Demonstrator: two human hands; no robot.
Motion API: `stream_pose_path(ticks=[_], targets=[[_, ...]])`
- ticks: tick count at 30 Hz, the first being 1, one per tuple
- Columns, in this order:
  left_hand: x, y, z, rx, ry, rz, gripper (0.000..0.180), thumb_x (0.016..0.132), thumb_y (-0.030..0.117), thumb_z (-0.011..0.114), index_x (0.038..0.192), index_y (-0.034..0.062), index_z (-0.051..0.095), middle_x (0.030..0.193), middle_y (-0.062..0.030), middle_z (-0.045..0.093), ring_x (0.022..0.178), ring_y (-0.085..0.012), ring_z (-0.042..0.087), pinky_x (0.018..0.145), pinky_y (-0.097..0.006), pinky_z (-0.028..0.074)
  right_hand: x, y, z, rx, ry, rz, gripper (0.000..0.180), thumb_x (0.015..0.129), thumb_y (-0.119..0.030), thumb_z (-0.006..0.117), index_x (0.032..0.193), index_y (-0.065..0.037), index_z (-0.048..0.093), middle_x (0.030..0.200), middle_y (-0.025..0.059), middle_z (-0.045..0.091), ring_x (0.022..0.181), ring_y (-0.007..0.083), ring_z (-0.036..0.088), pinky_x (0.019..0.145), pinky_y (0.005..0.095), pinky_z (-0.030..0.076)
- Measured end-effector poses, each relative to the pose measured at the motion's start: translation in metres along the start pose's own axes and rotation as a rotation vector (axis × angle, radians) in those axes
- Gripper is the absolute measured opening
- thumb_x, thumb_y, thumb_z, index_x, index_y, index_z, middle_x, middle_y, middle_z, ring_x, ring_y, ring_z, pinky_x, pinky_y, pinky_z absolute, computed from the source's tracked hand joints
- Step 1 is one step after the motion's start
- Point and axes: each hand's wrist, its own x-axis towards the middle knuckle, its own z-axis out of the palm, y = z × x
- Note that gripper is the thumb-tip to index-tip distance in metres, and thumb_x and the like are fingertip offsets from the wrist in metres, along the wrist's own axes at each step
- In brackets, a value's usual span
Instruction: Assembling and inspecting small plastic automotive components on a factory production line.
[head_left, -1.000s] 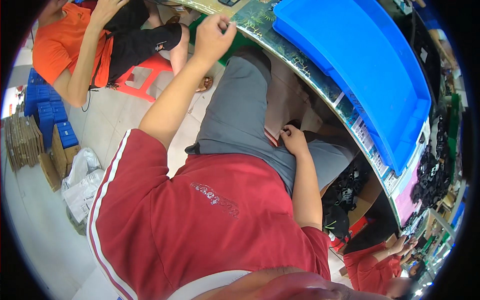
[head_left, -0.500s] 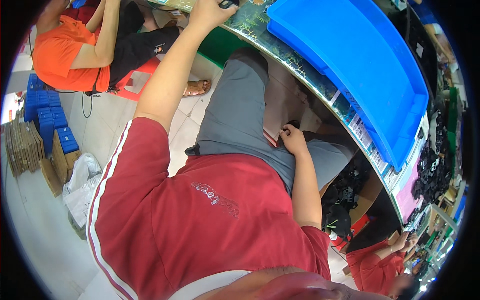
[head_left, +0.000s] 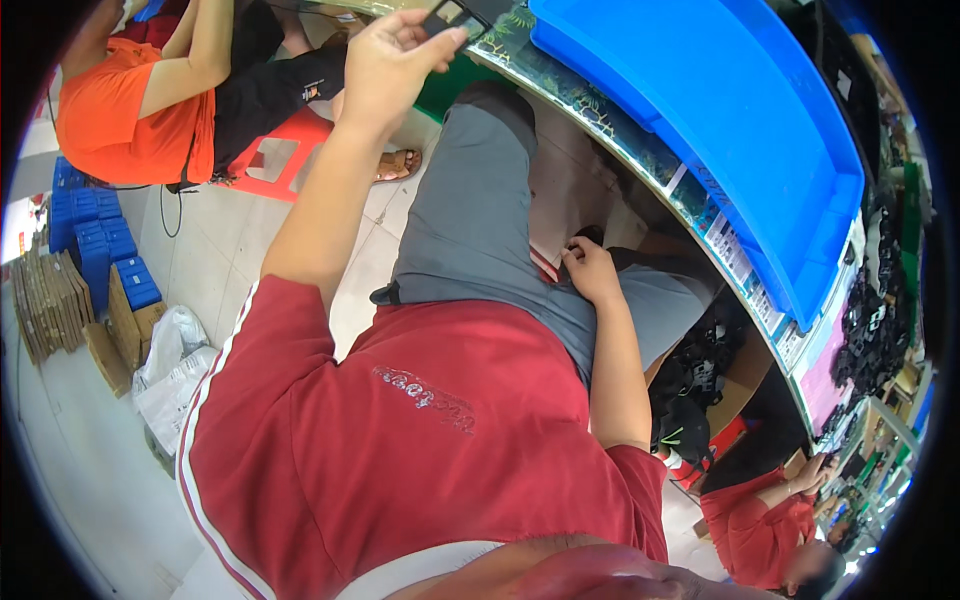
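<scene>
Near the table's edge at the top, my left hand [head_left: 395,65] pinches a black rectangular frame piece [head_left: 436,20] between thumb and fingers. The piece has openings in it, and its far end is cut off by the picture's rim. My right hand [head_left: 592,272] lies low on my lap against my grey trousers [head_left: 470,210], its fingers loosely curled, with nothing visible in them. Beside its fingertips is a narrow red edge [head_left: 545,266].
A big blue tray [head_left: 690,90] sits on the patterned table [head_left: 570,110], black parts [head_left: 870,320] piled beyond it. A person in orange [head_left: 130,110] sits at left on a red stool [head_left: 285,150]; another in red [head_left: 760,530] works lower right. Blue bins [head_left: 100,230] and cardboard [head_left: 50,300] stand left.
My left hand has come back from the table toward me and turned, bringing the black frame piece more into view. My right hand stays on my lap.
</scene>
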Motion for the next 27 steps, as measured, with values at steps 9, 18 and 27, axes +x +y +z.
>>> stream_pose_path(ticks=[9,18,27], targets=[[-0.069,0.064,0.051,-0.145,-0.250,-0.183,0.032,0.086,0.007,0.084,0.112,-0.0008,0.068,0.086,-0.0037,0.068,0.065,-0.0057,0.062,0.055,-0.019,0.047,-0.043,-0.172,-0.071,0.797,0.144,-0.324,0.032,0.100,-0.007,0.068,0.129,0.005,0.062,0.095,0.0056,0.066,0.081,0.0091,0.061,0.069,0.0246,0.051],[-0.088,0.075,0.079,-0.228,-0.423,-0.253,0.031,0.086,0.005,0.083,0.112,-0.0019,0.067,0.089,-0.0055,0.069,0.069,-0.0068,0.061,0.058,-0.020,0.048,-0.065,-0.212,-0.112,0.896,0.391,-0.595,0.040,0.097,-0.007,0.073,0.132,0.007,0.059,0.093,0.0077,0.066,0.081,0.0110,0.060,0.070,0.0240,0.051],[-0.104,0.063,0.095,-0.221,-0.533,-0.274,0.032,0.087,0.005,0.082,0.114,-0.0005,0.065,0.094,-0.0043,0.070,0.074,-0.0063,0.063,0.058,-0.019,0.048,-0.078,-0.213,-0.110,0.797,0.560,-0.417,0.021,0.093,-0.009,0.078,0.105,0.006,0.069,0.081,0.0064,0.068,0.069,0.0096,0.061,0.061,0.0249,0.050]])
